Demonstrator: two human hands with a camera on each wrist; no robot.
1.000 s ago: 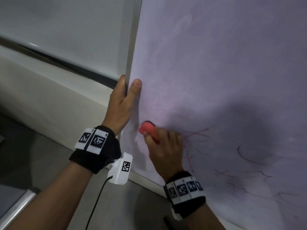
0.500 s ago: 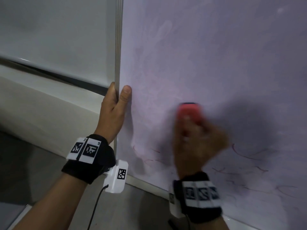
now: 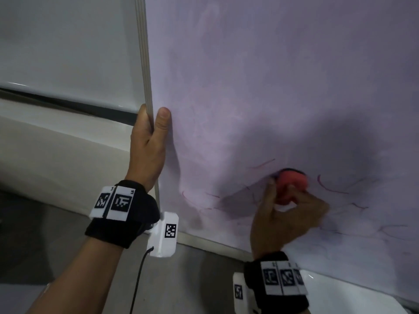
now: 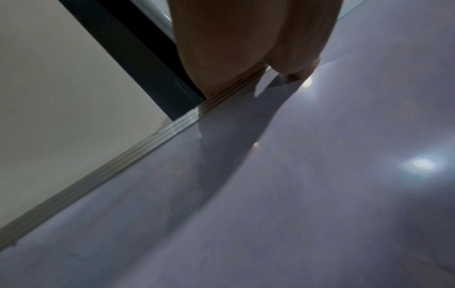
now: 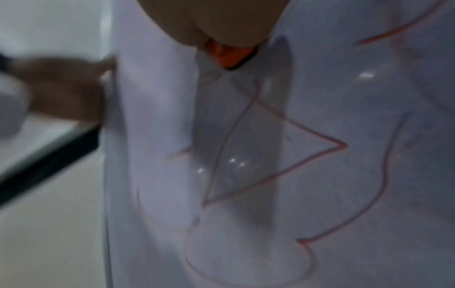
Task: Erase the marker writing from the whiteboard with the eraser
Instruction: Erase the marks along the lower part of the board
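Note:
The whiteboard [image 3: 272, 87] fills the right of the head view, with faint red marker lines [image 3: 331, 189] across its lower part. My right hand [image 3: 288, 214] grips a round red eraser [image 3: 291, 183] and presses it against the board among the lines. The right wrist view shows the eraser [image 5: 230, 56] below my fingers and red marker lines [image 5: 278, 169] on the board. My left hand [image 3: 149, 141] grips the board's metal left edge [image 3: 142, 53], thumb on the front face. In the left wrist view that hand [image 4: 246, 42] clasps the edge [image 4: 98, 175].
A pale wall [image 3: 56, 41] with a dark strip [image 3: 68, 103] and a cream ledge [image 3: 56, 155] lie left of the board. Grey floor [image 3: 192, 279] runs under the board's bottom edge. A black cable [image 3: 138, 282] hangs from my left wrist.
My right hand swept the eraser right from near the left edge, then down into the lower red lines. The left hand kept its grip on the board's edge.

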